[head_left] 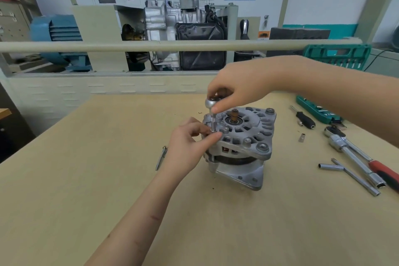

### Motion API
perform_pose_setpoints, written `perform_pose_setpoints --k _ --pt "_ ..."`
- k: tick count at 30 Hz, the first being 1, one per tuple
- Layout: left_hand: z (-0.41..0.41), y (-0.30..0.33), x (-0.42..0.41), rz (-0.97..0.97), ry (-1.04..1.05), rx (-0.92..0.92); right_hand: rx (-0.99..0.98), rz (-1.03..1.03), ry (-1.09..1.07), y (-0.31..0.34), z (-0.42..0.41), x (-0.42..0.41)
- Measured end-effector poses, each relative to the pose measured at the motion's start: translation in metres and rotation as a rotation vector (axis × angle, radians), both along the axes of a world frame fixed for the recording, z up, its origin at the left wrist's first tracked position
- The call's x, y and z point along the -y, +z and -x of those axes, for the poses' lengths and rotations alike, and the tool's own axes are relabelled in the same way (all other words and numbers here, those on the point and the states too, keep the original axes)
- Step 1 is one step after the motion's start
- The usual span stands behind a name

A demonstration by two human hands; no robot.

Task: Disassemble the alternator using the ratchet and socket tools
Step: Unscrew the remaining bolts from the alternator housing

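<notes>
A grey alternator stands on the wooden table, its shaft end facing up. A small ratchet head with a socket under it stands upright on a bolt at the housing's left edge. My right hand reaches in from the right and grips the ratchet head from above. My left hand sits at the alternator's left side, thumb and fingers pinching around the lower end of the socket.
To the right lie a large ratchet with a red handle, a T-shaped socket wrench, a loose socket, a black-handled driver and a green tool case. A long bolt lies left of my wrist.
</notes>
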State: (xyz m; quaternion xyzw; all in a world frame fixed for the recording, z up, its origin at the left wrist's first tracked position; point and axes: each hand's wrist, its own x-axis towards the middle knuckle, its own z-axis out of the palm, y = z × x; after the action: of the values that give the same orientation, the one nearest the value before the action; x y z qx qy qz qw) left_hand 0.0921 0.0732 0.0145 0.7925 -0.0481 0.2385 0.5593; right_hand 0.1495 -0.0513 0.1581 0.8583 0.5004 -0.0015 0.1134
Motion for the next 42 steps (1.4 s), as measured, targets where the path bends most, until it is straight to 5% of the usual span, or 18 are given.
perform_pose_setpoints --k 5,11,24,30,35,42 --pt "0.001 0.001 0.003 0.028 0.024 0.005 0.143 -0.058 -0.035 -0.009 0.002 -0.005" --pt "0.004 0.011 -0.003 0.099 -0.155 -0.041 -0.056 -0.002 0.028 0.002 0.001 0.007" --pt "-0.003 0.011 0.002 -0.017 0.047 0.023 -0.044 -0.107 -0.091 -0.007 -0.001 0.003" --pt "-0.001 0.016 -0.007 -0.040 -0.180 -0.100 -0.163 -0.176 -0.041 -0.002 0.000 0.009" --pt "-0.001 0.011 -0.004 -0.254 0.039 0.019 -0.075 -0.201 -0.079 -0.006 -0.002 0.007" --pt "-0.003 0.014 -0.005 -0.247 0.065 -0.007 0.075 -0.088 -0.051 -0.007 -0.001 -0.007"
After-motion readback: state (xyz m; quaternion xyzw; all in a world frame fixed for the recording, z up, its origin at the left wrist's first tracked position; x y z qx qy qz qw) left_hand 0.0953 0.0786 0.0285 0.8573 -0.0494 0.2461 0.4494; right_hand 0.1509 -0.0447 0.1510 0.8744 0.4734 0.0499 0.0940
